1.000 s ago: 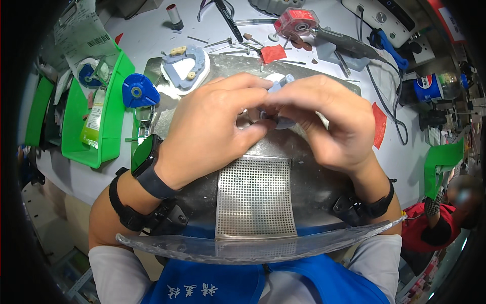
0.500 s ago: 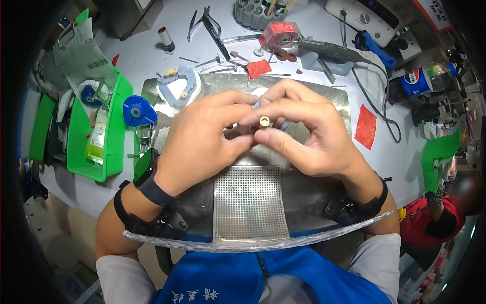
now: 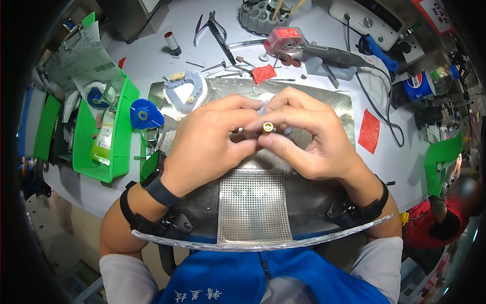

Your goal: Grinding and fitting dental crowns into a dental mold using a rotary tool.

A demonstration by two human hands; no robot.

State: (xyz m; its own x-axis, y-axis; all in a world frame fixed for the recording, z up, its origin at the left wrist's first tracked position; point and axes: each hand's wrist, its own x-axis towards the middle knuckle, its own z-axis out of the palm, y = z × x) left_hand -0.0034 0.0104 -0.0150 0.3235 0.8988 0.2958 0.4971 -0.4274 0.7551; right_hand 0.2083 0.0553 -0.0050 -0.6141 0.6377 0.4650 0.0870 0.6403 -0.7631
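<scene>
Sitting closest to the chest is a clear curved shield, seen nearly edge-on, with a perforated metal panel just past it. Then you get to the hands, up close together above a dull metal sheet.

The right hand has a small round piece pinched between thumb and index finger. It's a tiny thing: one round end points up at the camera, with a pale rim and bright yellow inside, plus a darker mark in the middle. The rest is too hidden to make out. It sits right at those two fingertips, in between the hands.

The left hand is curled in from the other side, thumb and fingers nearly meeting, tips right up by the right fingers. Honestly can't tell what it's gripping, too much is covered. There's a pale blue-grey bit peeking out behind the right index finger too, mostly blocked.

Further back, beyond the left hand, there's a blue-grey dental model on a white base. Past that, on the white desk, it's loose burs, a red square and a grey handpiece.
</scene>
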